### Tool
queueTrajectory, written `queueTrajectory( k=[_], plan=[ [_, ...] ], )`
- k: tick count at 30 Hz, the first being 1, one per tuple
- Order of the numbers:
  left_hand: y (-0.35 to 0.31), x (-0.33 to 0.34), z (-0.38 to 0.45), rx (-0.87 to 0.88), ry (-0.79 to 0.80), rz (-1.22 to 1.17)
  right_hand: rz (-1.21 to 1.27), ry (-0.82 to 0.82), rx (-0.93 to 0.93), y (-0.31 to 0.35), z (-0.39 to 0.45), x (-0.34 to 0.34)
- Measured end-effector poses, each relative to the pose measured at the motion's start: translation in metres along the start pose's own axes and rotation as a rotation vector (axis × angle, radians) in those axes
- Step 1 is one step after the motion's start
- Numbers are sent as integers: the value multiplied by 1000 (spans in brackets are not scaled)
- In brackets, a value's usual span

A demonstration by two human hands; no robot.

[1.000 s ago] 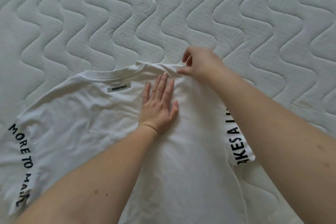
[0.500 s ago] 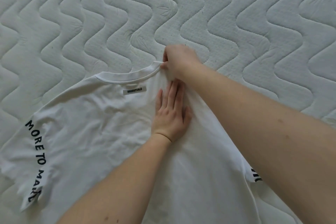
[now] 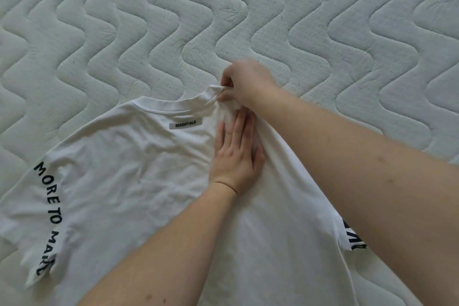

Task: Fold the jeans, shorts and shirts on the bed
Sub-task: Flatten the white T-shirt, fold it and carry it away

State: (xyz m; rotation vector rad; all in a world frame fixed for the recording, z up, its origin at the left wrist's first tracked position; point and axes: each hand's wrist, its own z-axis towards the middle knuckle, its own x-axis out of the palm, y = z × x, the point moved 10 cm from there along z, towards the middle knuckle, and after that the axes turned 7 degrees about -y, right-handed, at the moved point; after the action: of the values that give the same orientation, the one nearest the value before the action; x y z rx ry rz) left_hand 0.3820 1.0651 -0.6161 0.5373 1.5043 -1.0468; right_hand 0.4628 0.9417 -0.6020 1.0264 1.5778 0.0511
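Note:
A white T-shirt [image 3: 129, 181] lies flat on the bed, collar toward the far side, a grey label below the collar and black lettering down its left sleeve [image 3: 47, 216]. My left hand [image 3: 236, 154] presses flat on the shirt just right of the label, fingers straight. My right hand [image 3: 244, 82] pinches the right end of the collar and shoulder, bunching the cloth above my left fingertips. My right forearm covers most of the right sleeve; only a bit of its black print [image 3: 354, 237] shows.
The white quilted mattress [image 3: 223, 7] with wavy stitching spreads around the shirt on the far side, left and right. No other garments are in view.
My right hand has drawn the right shoulder and sleeve inward to the left, toward the collar, so the sleeve print is now mostly hidden. My left hand has stayed pressed on the shirt.

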Motion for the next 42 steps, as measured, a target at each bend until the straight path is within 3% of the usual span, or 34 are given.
queueTrajectory(
  k=[4, 6, 9, 18, 24, 30, 35, 38, 40, 42],
  plan=[
    [1, 8, -1, 26, 57, 62, 1, -196, -10, -8, -11, -15],
    [0, 9, -1, 35, 50, 102, 105, -274, 96, -33, -20, -30],
    [-2, 10, 0, 73, 36, 141, 165, -260, 177, -71, -49, -46],
    [-2, 16, -1, 109, 74, 181, -261, -6, 412, -172, -152, -65],
    [-2, 16, -1, 117, 87, 183, -66, -257, 391, -183, -172, -78],
    [0, 18, 0, 100, 78, 181, -316, -36, 442, -218, -211, -81],
    [2, 21, 0, 109, 77, 195, -360, -259, 578, -248, -247, -116],
    [1, 20, -1, 109, 69, 193, -240, -66, 645, -258, -270, -102],
    [0, 19, 0, 110, 62, 187, -314, 93, 647, -259, -286, -92],
    [0, 17, 0, 107, 66, 178, -279, 78, 621, -254, -295, -95]
  ],
)
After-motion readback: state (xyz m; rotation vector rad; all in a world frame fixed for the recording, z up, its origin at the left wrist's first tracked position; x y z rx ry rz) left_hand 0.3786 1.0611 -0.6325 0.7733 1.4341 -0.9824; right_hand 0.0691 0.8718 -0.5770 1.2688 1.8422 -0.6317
